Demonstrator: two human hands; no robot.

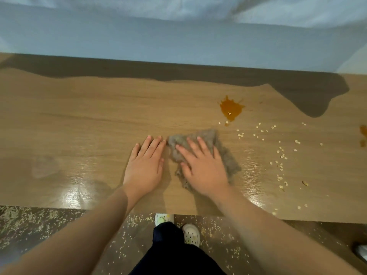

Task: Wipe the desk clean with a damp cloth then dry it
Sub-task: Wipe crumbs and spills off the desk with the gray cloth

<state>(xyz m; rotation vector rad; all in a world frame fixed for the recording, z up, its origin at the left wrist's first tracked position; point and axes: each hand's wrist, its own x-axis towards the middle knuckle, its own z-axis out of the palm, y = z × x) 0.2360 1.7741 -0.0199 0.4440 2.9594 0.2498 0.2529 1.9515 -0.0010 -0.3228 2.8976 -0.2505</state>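
On the wooden desk (79, 120) in front of you there is one grey cloth (200, 139), lying near the middle, a little toward the front edge. There are two orange spills: one large splat (231, 109) beyond and to the right of the cloth, and a smaller one (363, 133) cut off at the right border. Pale crumbs (280, 153) lie scattered to the right of the cloth, too many and too small to count, and more of them cover the floor (29, 221) below the desk edge. The front left part of the desk shines with a wet-looking sheen.

You have two hands down. Your right hand (202, 167) lies flat on the cloth, palm down, fingers spread and pointing away and to the left, pressing the fabric to the desk rather than pinching it. Your left hand (145, 165) rests flat on the bare wood just beside the cloth, fingers straight and close together, its fingertips nearly touching the cloth's left edge. Both forearms reach forward over the front edge. Two light shoes (190, 233) show below.
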